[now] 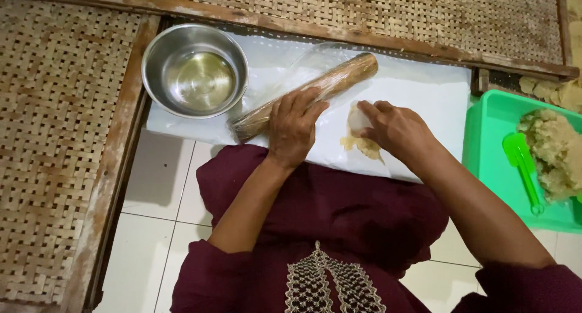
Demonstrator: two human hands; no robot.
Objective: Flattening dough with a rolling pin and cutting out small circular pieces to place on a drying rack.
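Currently, left hand (295,126) lies palm-down on the wooden rolling pin (306,96), fingers curled loosely over its middle, not a tight grip. Pin is wrapped in clear plastic film and runs diagonally, lower end at 8 o'clock, upper end at 2 o'clock. The hand hides the pin's mid section.

Right hand (394,128) is just beside it at 3 o'clock, fingers bent down and pinching a pale piece of dough (359,131) against the white plastic sheet (424,88). Fingertips are tucked under the hand, so I cannot tell how firm the pinch is. Only part of the dough shows; the rest sits under the fingers, with a flattened yellowish smear trailing toward 6 o'clock.

Steel bowl (195,70) sits at 10 o'clock from the left hand, on the sheet's corner, apart from the pin's lower end. It holds a thin layer of clear liquid; cannot tell what kind.

Green tray (491,155) at 3 o'clock is cut off by the frame edge. It holds a crumbly beige mound (555,152) and a green scraper (522,167). Near edge of the sheet is covered by the person's maroon garment (327,222). Woven mats (54,137) surround the work area.
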